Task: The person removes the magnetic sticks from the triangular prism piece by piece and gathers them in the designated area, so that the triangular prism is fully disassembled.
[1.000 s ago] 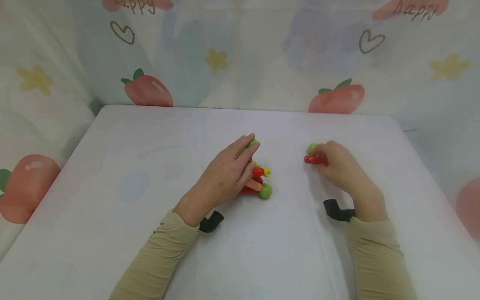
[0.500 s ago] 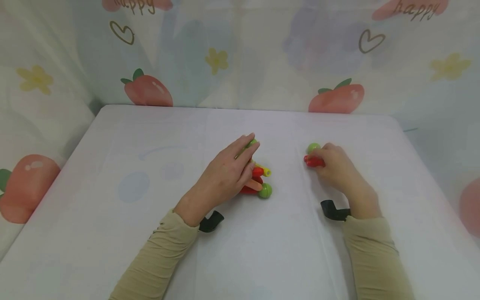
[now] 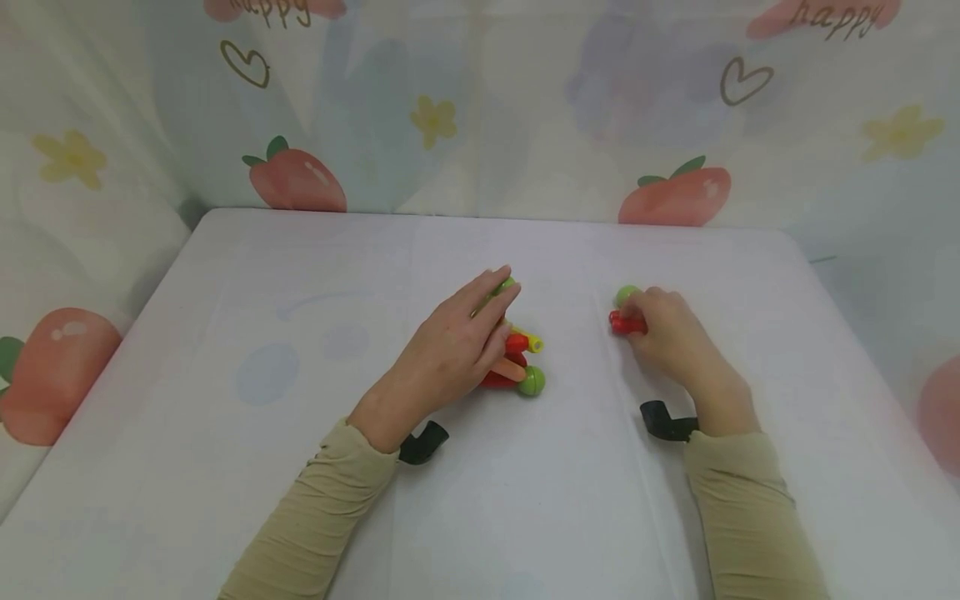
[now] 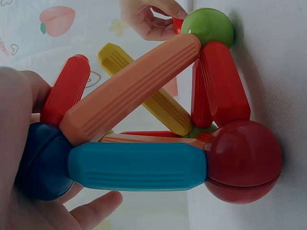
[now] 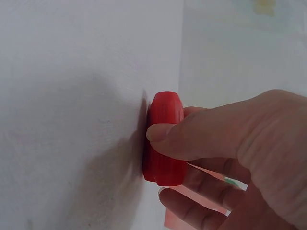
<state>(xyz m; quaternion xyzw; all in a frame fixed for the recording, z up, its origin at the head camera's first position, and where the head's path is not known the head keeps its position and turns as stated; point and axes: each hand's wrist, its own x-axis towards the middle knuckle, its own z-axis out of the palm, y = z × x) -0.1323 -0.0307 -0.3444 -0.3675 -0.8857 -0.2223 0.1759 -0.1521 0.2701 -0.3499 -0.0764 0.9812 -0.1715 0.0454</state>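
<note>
A structure of magnetic building sticks and balls stands mid-table, partly hidden under my left hand. In the left wrist view, a blue ball sits between thumb and fingers. A teal stick joins it to a dark red ball; orange, yellow and red sticks and a green ball make up more of the frame. On the right, my right hand pinches a red magnetic stick at the table surface. What looks like a second red stick lies against it. A loose green ball is just beyond the fingers.
The table has a white cover. Behind it hangs a printed cloth with fruit and flowers. A black fitting is worn at the left wrist and another at the right wrist.
My right hand has shifted slightly left and turned a little, and two red ends show side by side where one showed before. The left hand and structure have stayed in place.
</note>
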